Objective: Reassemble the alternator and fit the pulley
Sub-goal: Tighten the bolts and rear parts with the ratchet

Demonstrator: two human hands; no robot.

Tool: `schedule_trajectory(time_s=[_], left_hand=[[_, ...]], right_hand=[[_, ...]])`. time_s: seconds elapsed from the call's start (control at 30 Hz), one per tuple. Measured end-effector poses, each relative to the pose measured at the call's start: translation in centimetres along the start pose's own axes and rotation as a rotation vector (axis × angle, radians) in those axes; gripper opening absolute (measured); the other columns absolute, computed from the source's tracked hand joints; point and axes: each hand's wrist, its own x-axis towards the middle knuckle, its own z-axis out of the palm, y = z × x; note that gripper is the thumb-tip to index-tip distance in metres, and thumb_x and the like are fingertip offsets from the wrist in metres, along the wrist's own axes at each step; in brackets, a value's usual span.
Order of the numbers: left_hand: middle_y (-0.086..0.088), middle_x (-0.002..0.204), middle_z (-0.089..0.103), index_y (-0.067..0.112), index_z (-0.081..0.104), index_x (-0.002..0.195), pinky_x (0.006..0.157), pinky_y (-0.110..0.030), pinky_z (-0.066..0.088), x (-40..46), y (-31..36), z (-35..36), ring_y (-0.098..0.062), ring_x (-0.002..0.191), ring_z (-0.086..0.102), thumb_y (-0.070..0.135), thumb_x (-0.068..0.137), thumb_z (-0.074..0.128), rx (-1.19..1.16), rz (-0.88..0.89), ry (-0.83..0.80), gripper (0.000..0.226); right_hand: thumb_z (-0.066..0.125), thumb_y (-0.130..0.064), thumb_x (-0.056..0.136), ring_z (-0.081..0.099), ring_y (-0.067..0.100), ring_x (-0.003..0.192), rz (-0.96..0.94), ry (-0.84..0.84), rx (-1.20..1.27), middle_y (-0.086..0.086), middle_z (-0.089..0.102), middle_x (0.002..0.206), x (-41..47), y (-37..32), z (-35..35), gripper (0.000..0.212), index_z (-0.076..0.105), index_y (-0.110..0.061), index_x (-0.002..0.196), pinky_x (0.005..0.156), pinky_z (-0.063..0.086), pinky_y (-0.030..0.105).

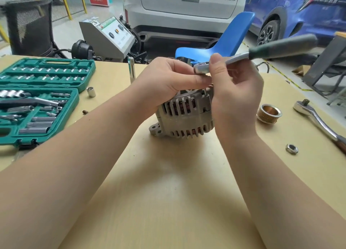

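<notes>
Surface [168, 192]: pale tan board, matte. Alternator [184, 115] stands at its centre; ribbed cast-aluminium housing halves sit together, copper windings visible through the slots. Judged: housing joined, through-bolts being run in; pulley not yet fitted.
Socket case [37, 98], green plastic, lies open at left.
Left hand [164, 82] grips the alternator's top, fingers curled. Right hand [234, 91] pinches the head of a small ratchet [243, 56], chrome with dark green handle, over a thin bolt [205, 91].
Large ratchet [318, 121], polished steel, lies right.
Pulley [269, 113], grooved, brassy bore, lies apart at right.
Nut [292, 148], hexagonal, lies loose nearer the edge.
</notes>
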Motion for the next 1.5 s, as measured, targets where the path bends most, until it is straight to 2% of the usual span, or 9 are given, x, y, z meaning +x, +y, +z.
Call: schedule_trajectory(time_s=[0.1,0.23,0.37,0.5,0.67,0.9,1.2,1.4,1.5], left_hand=[[-0.023,0.104,0.079,0.010,0.087,0.100,0.100,-0.046,0.057,0.1,0.0,0.1,-0.019,0.086,0.070,0.031,0.078,0.093,0.021,0.016,0.012,0.031],[-0.022,0.103,0.080,0.008,0.086,0.098,0.102,-0.055,0.058,0.0,0.0,-0.2,-0.028,0.088,0.073,0.036,0.069,0.091,-0.004,-0.016,-0.021,0.041],[-0.015,0.096,0.082,0.011,0.087,0.097,0.080,-0.034,0.065,0.4,-0.2,-0.4,-0.024,0.083,0.077,0.030,0.077,0.090,-0.019,-0.026,-0.055,0.027],[-0.013,0.094,0.082,0.013,0.087,0.097,0.085,-0.038,0.062,0.3,-0.4,-0.2,-0.020,0.081,0.074,0.025,0.084,0.090,-0.017,0.007,-0.023,0.018],[-0.008,0.087,0.081,0.012,0.087,0.092,0.085,-0.036,0.058,0.4,-0.5,0.1,-0.015,0.081,0.072,0.018,0.084,0.090,-0.001,0.038,0.002,0.010],[-0.011,0.098,0.083,0.014,0.088,0.101,0.092,-0.037,0.064,0.3,-0.2,-0.2,-0.022,0.088,0.078,0.033,0.074,0.092,-0.003,-0.005,-0.051,0.033],[-0.026,0.100,0.078,0.011,0.087,0.098,0.092,-0.048,0.057,0.0,-0.2,0.2,-0.021,0.084,0.068,0.033,0.071,0.093,-0.008,0.039,0.013,0.036],[-0.016,0.099,0.082,0.012,0.088,0.098,0.094,-0.043,0.063,0.2,-0.2,-0.2,-0.023,0.085,0.076,0.023,0.084,0.091,0.010,-0.009,-0.019,0.018],[-0.017,0.102,0.082,0.015,0.088,0.101,0.101,-0.052,0.059,0.0,-0.1,0.0,-0.024,0.089,0.074,0.025,0.084,0.091,0.017,-0.010,-0.026,0.019]], right_hand=[[0.070,-0.027,0.098,0.068,-0.001,0.087,-0.198,0.120,-0.192,-0.011,0.072,0.087,-1.1,0.0,0.5,0.013,0.073,-0.015,0.096,0.085,0.048,0.014],[0.067,-0.022,0.100,0.073,0.018,0.091,0.008,-0.066,0.037,-0.006,0.076,0.087,1.0,0.1,-0.1,0.012,0.072,-0.012,0.096,0.093,0.057,0.041],[0.059,-0.023,0.105,0.067,0.048,0.115,0.419,-0.241,0.378,0.029,0.072,0.116,2.1,0.5,-1.1,0.034,0.069,0.007,0.115,0.105,0.053,0.060],[0.067,-0.028,0.101,0.073,0.021,0.090,0.075,-0.022,0.054,-0.006,0.076,0.089,0.4,0.0,-0.3,0.010,0.072,-0.025,0.092,0.086,0.056,0.032],[0.069,-0.029,0.096,0.067,0.027,0.092,-0.387,0.113,-0.318,-0.009,0.066,0.086,-0.7,-0.1,0.7,0.010,0.066,-0.025,0.087,0.089,0.052,0.050],[0.058,-0.027,0.101,0.065,0.051,0.116,0.454,-0.274,0.346,0.031,0.070,0.116,2.4,0.4,-1.0,0.040,0.069,0.009,0.114,0.106,0.048,0.066],[0.068,-0.024,0.099,0.069,0.017,0.093,-0.302,0.104,-0.174,0.001,0.072,0.093,-1.4,0.8,0.7,0.005,0.065,-0.024,0.095,0.091,0.051,0.031],[0.058,-0.024,0.103,0.072,0.033,0.096,0.361,-0.233,0.337,0.016,0.075,0.097,1.9,0.3,-0.6,0.026,0.074,-0.004,0.099,0.095,0.058,0.052],[0.058,-0.023,0.104,0.072,0.030,0.096,0.299,-0.192,0.266,0.014,0.075,0.098,1.5,0.4,-0.6,0.025,0.074,-0.004,0.101,0.092,0.061,0.049]])
